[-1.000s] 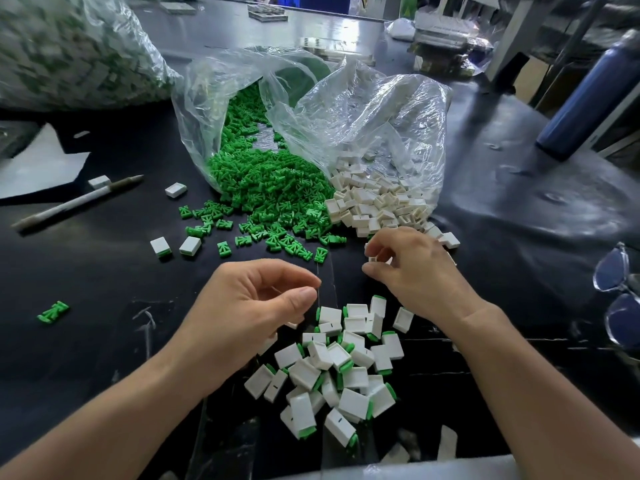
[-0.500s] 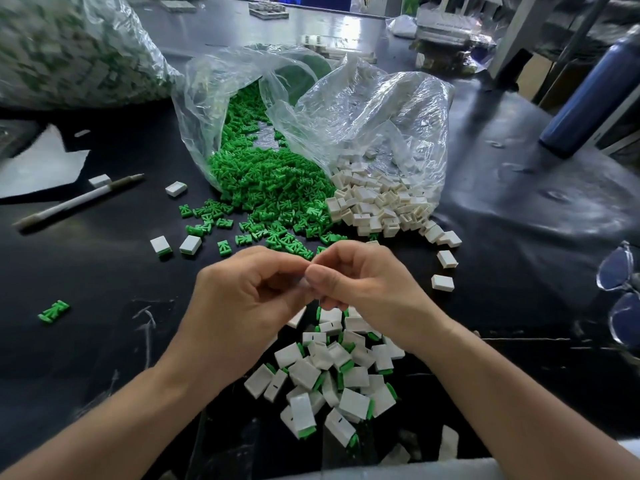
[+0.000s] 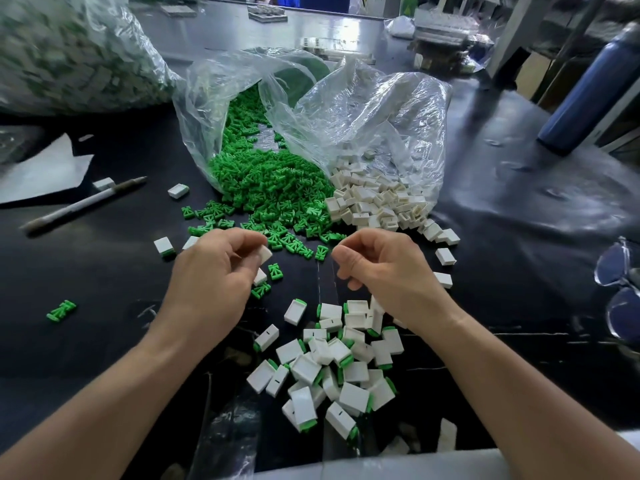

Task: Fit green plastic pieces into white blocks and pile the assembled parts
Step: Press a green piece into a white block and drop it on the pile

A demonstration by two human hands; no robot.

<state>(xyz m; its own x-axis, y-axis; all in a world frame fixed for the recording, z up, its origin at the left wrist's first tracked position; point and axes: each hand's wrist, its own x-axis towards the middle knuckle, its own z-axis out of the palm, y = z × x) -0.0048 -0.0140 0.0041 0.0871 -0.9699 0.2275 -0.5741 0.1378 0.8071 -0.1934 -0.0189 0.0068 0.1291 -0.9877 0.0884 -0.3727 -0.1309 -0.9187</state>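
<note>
Loose green pieces spill from a clear bag onto the black table. Beside them, plain white blocks spill from a second clear bag. A pile of assembled white blocks with green ends lies near me between my forearms. My left hand pinches a white block at its fingertips, just in front of the green heap. My right hand hovers beside it with curled fingers, thumb against the index finger, and nothing shows in it.
A large full bag lies at the far left, with white paper and a pen in front of it. A blue bottle and glasses sit on the right. Stray parts and a green piece lie on the left.
My right hand came from the white heap to meet my left hand. The hands have now parted, and the white block stays in my left fingertips.
</note>
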